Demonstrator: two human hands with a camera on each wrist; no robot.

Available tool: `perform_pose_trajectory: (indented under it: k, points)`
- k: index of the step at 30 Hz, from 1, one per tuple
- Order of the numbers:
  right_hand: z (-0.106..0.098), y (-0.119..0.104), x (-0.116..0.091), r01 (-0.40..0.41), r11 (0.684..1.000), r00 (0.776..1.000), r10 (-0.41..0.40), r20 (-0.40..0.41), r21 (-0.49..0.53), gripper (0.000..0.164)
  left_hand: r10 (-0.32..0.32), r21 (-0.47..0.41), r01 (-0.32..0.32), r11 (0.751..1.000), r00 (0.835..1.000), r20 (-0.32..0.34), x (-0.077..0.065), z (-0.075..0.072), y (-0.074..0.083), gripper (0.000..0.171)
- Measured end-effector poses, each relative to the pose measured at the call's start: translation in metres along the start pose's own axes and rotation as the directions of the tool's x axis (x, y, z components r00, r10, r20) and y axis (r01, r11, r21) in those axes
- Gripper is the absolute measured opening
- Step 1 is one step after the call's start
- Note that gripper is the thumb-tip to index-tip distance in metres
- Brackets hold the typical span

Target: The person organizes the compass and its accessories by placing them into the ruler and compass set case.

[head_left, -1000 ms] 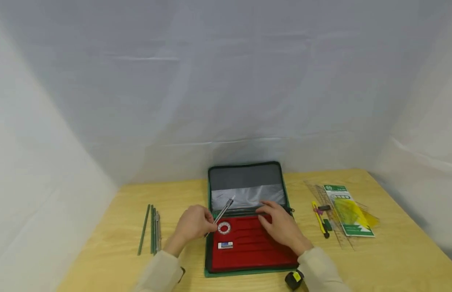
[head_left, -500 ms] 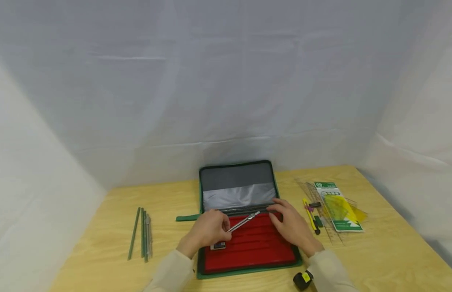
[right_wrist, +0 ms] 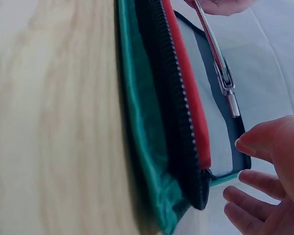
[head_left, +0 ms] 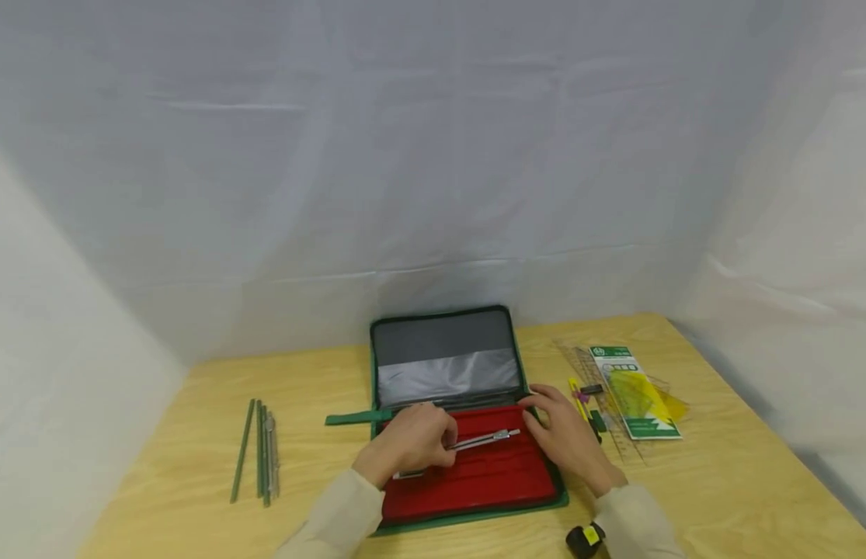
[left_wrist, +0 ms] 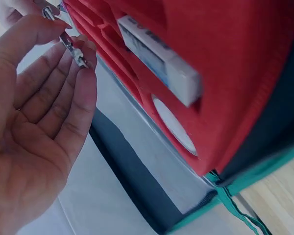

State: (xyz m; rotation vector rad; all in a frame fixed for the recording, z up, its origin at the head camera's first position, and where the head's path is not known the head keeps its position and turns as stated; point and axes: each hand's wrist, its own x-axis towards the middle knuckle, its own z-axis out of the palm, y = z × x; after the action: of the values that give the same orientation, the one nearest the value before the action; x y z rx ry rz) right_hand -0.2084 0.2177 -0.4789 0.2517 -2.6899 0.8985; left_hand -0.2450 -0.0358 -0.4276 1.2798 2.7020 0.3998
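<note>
Over the open zip case (head_left: 443, 334) with its red moulded insert (head_left: 488, 481), my left hand (head_left: 415, 441) pinches a silver drawing compass (head_left: 487, 440) by its leg end between thumb and fingers. The compass lies almost level, its knurled handle pointing right. In the right wrist view the compass (right_wrist: 216, 58) has its legs together. My right hand (head_left: 564, 441) is by the insert's right rim, fingers spread and loosely bent, nothing in them. A white eraser (left_wrist: 159, 59) and a white ring-shaped disc (left_wrist: 174, 125) sit in insert slots; the head view shows the eraser partly behind my left hand.
Left on the table lie several green pencils (head_left: 242, 450) and a silver tool (head_left: 273, 454). To the right are a green-and-white packet (head_left: 638, 400) with yellow set squares, clear rulers, a yellow cutter (head_left: 577, 397) and small dark pieces. A black tape measure (head_left: 585, 539) is near my right sleeve.
My left hand has carried the compass rightward from the case's left side to over the insert, tipping it from steep to nearly level. My right hand stays by the right rim.
</note>
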Motion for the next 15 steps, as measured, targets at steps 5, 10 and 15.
perform_pose_trajectory:
  k: [5,10,15]
  points:
    - [0.001,0.002,-0.002,0.0,1.0,1.0,0.0,-0.005,0.012,0.016,0.035,0.032,-0.035,0.999,0.999,0.008,0.004,0.004,0.001,0.011]
    - [0.002,0.004,-0.005,-0.003,1.0,1.0,0.003,-0.01,0.011,0.015,0.044,0.062,-0.045,0.997,0.999,0.018,0.008,0.008,0.002,0.011]
    - [0.002,0.005,-0.006,0.0,1.0,1.0,0.0,-0.011,-0.002,0.016,0.049,0.067,-0.051,0.996,0.998,0.029,0.011,0.011,0.003,0.009]
